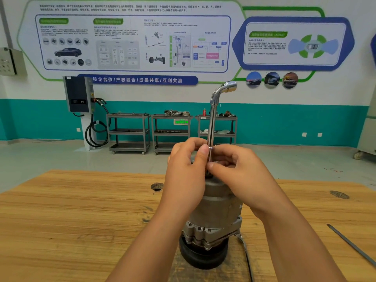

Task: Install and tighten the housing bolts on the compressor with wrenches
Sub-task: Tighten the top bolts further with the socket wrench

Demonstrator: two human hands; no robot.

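Note:
A grey metal compressor (215, 212) stands upright on its black pulley on the wooden table (71, 220). A chrome L-shaped socket wrench (213, 110) rises vertically from the compressor's top, its bent socket end up at the right. My left hand (185, 169) pinches the wrench shaft low down from the left. My right hand (238, 169) pinches the same shaft from the right, just above the housing. The wrench's lower end and the bolt beneath it are hidden by my fingers.
A thin dark metal rod (352, 245) lies near the table's right edge. A round hole (157, 186) sits in the tabletop left of the compressor. Beyond the table, three metal carts (130, 131) line the teal wall beside a wall charger (79, 96).

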